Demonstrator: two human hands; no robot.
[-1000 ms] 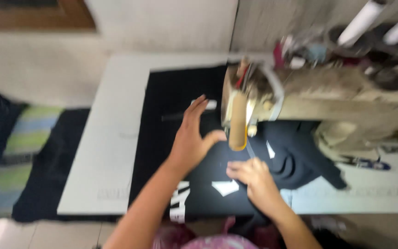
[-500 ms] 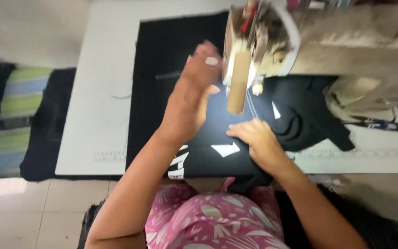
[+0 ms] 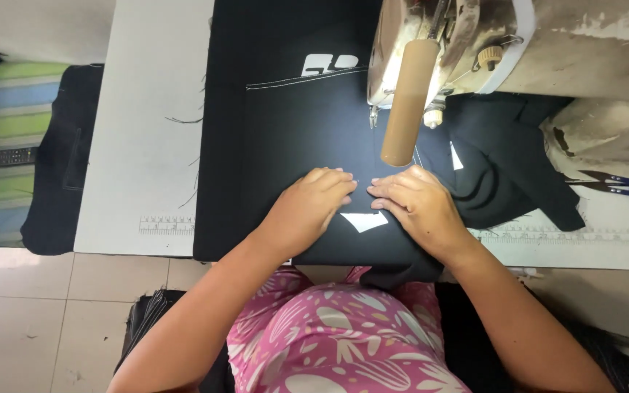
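both hands have come down since half a second ago: the left hand (image 3: pixel 307 207), then raised near the machine head, now lies flat on the black cloth (image 3: pixel 293 138), and the view has closed in on the work.

going from large to small: the white table (image 3: pixel 147 124) carries the cloth, which is spread from the far edge to the near edge and hangs slightly over it. the sewing machine (image 3: pixel 569 44) stands at the right, its head over the cloth, with a tan cylinder (image 3: pixel 408 102) hanging in front of the needle area. more black cloth is bunched under the machine arm. a line of pale stitching (image 3: pixel 307 78) crosses the cloth, and a white label (image 3: pixel 364 220) lies between the two hands. the left hand is flat, fingers loosely together, pressing the cloth and holding nothing. the right hand (image 3: pixel 420 207) is flat too, its fingertips touching the label's edge. small snips (image 3: pixel 624 185) lie on the table at the right, well apart from the hands.

judging risk: the fingertips sit near the needle, which is probably behind the cylinder, so a push forward could bring them under it. the label looks loose and could shift if the cloth is dragged.

no bin, tray or box shows; the striped mat (image 3: pixel 9 145) on the floor at the left holds only dark cloth.
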